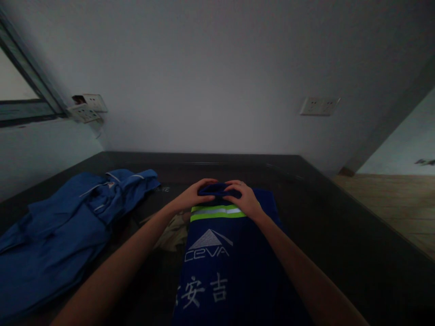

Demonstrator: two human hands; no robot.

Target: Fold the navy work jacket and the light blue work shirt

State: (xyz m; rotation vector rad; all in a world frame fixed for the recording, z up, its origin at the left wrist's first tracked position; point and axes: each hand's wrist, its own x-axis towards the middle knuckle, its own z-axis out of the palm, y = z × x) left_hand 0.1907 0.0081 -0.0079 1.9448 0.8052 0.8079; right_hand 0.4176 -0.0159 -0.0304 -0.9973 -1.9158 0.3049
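Note:
A dark blue garment (224, 271) with a yellow-and-silver reflective stripe, a white CEVA logo and white characters lies lengthwise on the dark surface (340, 235) in front of me. My left hand (195, 195) and my right hand (243, 197) both grip its far end, fingers curled over a rolled or folded bunch of the cloth just beyond the stripe. The two hands nearly touch each other at the fingertips.
A lighter blue jacket (61, 226) lies crumpled at the left. A pale beige cloth (173, 233) peeks out beside the dark garment. Wall sockets (319, 106) sit on the white wall behind. Another socket cluster (86, 108) hangs near a window at left. Wooden floor (394, 203) shows at right.

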